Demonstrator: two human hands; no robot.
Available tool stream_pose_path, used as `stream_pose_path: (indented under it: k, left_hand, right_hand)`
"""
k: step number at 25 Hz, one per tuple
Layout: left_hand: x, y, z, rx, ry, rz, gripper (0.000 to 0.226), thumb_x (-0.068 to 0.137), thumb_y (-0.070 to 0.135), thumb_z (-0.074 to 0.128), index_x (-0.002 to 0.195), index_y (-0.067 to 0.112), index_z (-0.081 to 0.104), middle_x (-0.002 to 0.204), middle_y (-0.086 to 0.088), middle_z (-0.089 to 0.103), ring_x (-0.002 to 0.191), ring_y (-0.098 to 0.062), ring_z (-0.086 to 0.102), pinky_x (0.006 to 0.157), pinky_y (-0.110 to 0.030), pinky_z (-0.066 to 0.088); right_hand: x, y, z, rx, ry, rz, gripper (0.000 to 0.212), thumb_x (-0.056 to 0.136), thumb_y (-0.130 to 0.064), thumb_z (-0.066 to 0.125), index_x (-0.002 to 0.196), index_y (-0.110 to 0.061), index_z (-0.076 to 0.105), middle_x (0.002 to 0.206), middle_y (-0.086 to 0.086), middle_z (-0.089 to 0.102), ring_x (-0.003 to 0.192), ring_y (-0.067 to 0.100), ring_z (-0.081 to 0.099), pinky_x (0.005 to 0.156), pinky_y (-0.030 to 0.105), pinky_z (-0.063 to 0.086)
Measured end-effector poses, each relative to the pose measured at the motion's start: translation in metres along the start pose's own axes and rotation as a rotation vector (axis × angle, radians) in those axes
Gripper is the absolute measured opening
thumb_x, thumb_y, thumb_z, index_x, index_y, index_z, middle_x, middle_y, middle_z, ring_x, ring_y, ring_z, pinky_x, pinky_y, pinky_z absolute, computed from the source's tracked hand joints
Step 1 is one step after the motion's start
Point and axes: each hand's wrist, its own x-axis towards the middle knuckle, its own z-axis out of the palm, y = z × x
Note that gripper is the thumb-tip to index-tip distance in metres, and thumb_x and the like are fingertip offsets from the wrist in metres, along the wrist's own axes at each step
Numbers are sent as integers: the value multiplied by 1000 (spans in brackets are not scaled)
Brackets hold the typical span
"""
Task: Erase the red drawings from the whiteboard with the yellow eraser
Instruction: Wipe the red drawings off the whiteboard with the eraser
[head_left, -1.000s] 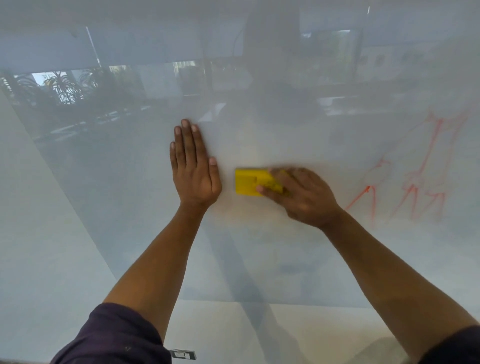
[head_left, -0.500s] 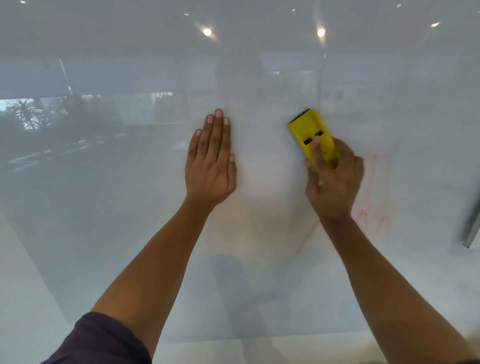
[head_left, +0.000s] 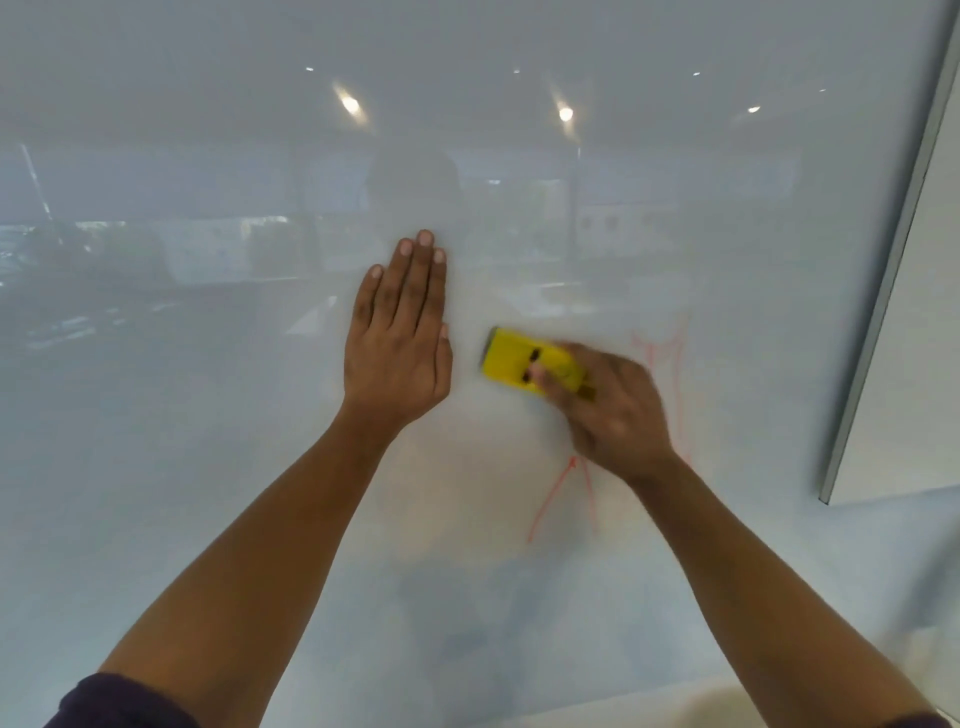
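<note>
The right hand (head_left: 613, 410) keeps a closed grip on the yellow eraser (head_left: 524, 364): its fingers (head_left: 545, 376) are wrapped over the right end of the block and press it against the whiteboard (head_left: 208, 415). The hand and eraser are blurred by motion, so exactly how each finger sits cannot be told. The eraser lies nearly level, its free left end tipped slightly up and pointing at the left hand (head_left: 400, 343), just beside it but not touching.

The left hand grasps nothing. It lies flat on the board, palm down, fingers straight and close together, pointing up, thumb tucked along the right side.

Red drawings (head_left: 558, 496) remain on the board: a pair of lines spreading downward from just below the right wrist, and fainter strokes (head_left: 660, 353) just right of the right hand, partly hidden by it. The board's right edge frame (head_left: 883, 291) runs diagonally at the far right. Ceiling lights (head_left: 565, 113) reflect in the glossy surface above the hands. Dark sleeves (head_left: 119, 701) show at the bottom corners.

Compared with half a second ago, the eraser has dropped from above the right hand, where it stood nearly upright, to a lower and flatter position further left, nearer the left hand. The left hand has stayed planted flat on the board in the same pose.
</note>
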Motion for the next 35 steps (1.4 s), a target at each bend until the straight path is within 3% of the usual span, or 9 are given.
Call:
stream_pose_path:
  k: [4, 8, 13, 17, 21, 25, 26, 30, 35]
  left_hand:
    - [-2, 5, 5, 18, 5, 122, 64, 112, 31, 32, 170, 7, 22, 178, -9, 20, 165, -26, 18, 134, -49, 19]
    - [-3, 6, 5, 18, -16, 179, 64, 113, 32, 35, 171, 9, 20, 178, -7, 18, 165, -24, 17, 135, -46, 16]
    - [-8, 13, 10, 15, -4, 163, 65, 112, 29, 36, 170, 5, 20, 178, -12, 18, 165, -29, 16, 135, -47, 17]
    - [-9, 16, 12, 15, 8, 150, 65, 111, 27, 35, 169, 3, 20, 177, -14, 18, 165, -30, 17, 135, -47, 19]
    - [-14, 24, 13, -12, -11, 219, 64, 110, 25, 34, 170, 5, 21, 177, -11, 20, 165, -26, 19, 135, -45, 18]
    - [-24, 40, 17, -43, -6, 278, 63, 110, 25, 36, 169, 6, 25, 176, -10, 24, 164, -26, 23, 134, -45, 21]
    - [-27, 42, 17, -57, -8, 279, 63, 110, 25, 36, 169, 5, 26, 176, -11, 24, 164, -26, 23, 134, -44, 20]
    - [-32, 45, 18, -74, -15, 277, 64, 109, 24, 38, 168, 4, 26, 176, -12, 24, 164, -26, 22, 134, -44, 19]
    - [-33, 47, 17, -78, -3, 265, 66, 108, 24, 41, 168, 4, 25, 176, -11, 23, 164, -26, 22, 134, -43, 20]
  right_hand:
    - [3, 29, -5, -12, 291, 800, 49, 98, -19, 68, 146, -19, 57, 123, 28, 62, 92, 36, 51, 76, 45, 48]
    - [-35, 6, -2, -38, 21, 218, 58, 92, -10, 68, 146, -22, 52, 127, 29, 63, 88, 42, 59, 74, 44, 45]
    - [-30, 17, -6, 45, 209, 898, 30, 103, -30, 60, 131, -20, 64, 110, 25, 67, 88, 35, 54, 74, 44, 43]
    - [-48, 23, -11, 5, 12, 326, 44, 97, -19, 63, 141, -25, 59, 123, 22, 65, 91, 36, 55, 74, 43, 43]
    - [-27, 54, -8, 5, 327, 1146, 53, 99, -25, 63, 151, -21, 51, 130, 30, 56, 104, 41, 53, 90, 53, 48]
    - [-57, 5, -5, 30, -37, 310, 55, 90, -10, 66, 142, -27, 58, 127, 26, 65, 95, 43, 64, 76, 46, 49]
    - [-62, 16, -9, 4, -87, 260, 55, 92, -11, 65, 144, -27, 58, 129, 25, 64, 97, 44, 65, 77, 47, 50]
    - [-58, 25, -7, -80, 78, 1014, 63, 97, -24, 56, 157, -12, 38, 127, 33, 54, 101, 44, 53, 83, 50, 44]
    - [-92, -2, -16, -140, -215, 179, 67, 89, -5, 52, 153, -24, 43, 128, 27, 61, 97, 43, 63, 78, 45, 47]
